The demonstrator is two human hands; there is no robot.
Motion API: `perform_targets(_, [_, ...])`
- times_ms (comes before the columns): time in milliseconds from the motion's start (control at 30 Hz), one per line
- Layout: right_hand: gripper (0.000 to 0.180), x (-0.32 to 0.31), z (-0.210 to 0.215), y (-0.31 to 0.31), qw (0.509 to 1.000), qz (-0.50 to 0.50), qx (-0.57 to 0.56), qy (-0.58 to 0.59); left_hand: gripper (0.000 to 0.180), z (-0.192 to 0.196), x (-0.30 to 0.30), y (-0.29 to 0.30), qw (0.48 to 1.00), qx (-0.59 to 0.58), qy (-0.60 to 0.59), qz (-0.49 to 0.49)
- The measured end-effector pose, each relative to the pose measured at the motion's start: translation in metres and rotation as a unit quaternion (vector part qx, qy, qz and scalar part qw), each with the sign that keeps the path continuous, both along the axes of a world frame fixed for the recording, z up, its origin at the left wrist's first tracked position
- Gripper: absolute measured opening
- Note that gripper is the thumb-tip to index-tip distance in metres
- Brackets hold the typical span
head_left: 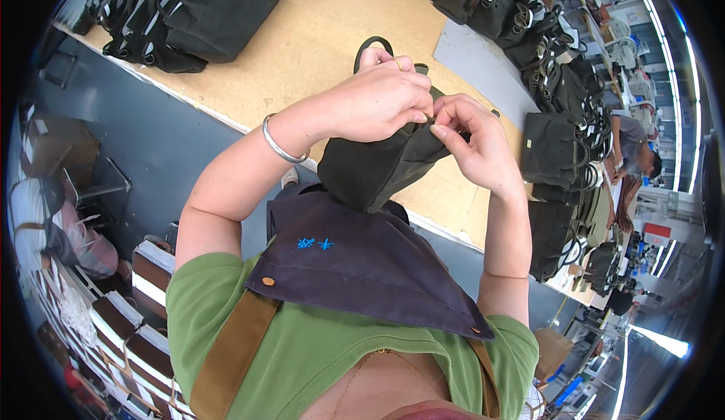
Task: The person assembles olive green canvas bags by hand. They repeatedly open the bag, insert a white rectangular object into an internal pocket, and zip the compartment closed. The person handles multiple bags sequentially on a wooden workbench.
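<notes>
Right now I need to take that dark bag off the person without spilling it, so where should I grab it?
Grip the loop handle sticking up behind the left hand, coming from the far, table side. The dark bag hangs mouth-up, both hands pinch its top edge, the right hand too, so the handle is the only free part.

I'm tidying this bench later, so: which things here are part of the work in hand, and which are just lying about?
In hand:
dark green bag, pinched at its top edge by left hand and right hand

Lying about:
stacked black bags on the workbench
row of dark bags at the right
</notes>
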State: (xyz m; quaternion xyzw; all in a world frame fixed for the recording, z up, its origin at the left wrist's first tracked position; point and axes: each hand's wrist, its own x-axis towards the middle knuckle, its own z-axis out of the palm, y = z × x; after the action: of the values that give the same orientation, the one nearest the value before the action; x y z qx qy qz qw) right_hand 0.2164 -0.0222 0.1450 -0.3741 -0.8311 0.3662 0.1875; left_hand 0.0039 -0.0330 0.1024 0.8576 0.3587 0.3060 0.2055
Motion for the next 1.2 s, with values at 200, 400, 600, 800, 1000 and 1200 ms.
perform_targets(200, [0.009, -0.001, -0.001, 0.0, 1.0, 0.0, -0.003, -0.003, 0.007, 0.002, 0.0, -0.001, 0.999, -0.045, -0.019, 0.0])
perform_targets(400, [0.02, 0.005, -0.01, 0.005, 0.993, -0.006, -0.099, 0.069, 0.011, -0.005, 0.009, -0.014, 0.995, -0.003, -0.039, 0.091])
perform_targets(600, [0.03, 0.018, -0.009, 0.002, 0.987, -0.045, -0.133, 0.082, 0.016, -0.023, 0.013, -0.039, 0.975, 0.049, -0.103, 0.193])
perform_targets(800, [0.03, 0.027, -0.012, 0.0, 0.979, -0.04, -0.168, 0.11, 0.014, -0.038, 0.032, -0.042, 0.968, -0.024, -0.17, 0.181])
perform_targets(1000, [0.03, 0.026, -0.011, -0.002, 0.981, -0.049, -0.155, 0.104, 0.008, -0.035, 0.029, -0.037, 0.972, -0.125, -0.171, 0.099])
perform_targets(1200, [0.03, 0.025, -0.011, -0.003, 0.981, -0.037, -0.163, 0.099, 0.007, -0.033, 0.027, -0.036, 0.972, -0.155, -0.158, 0.077])
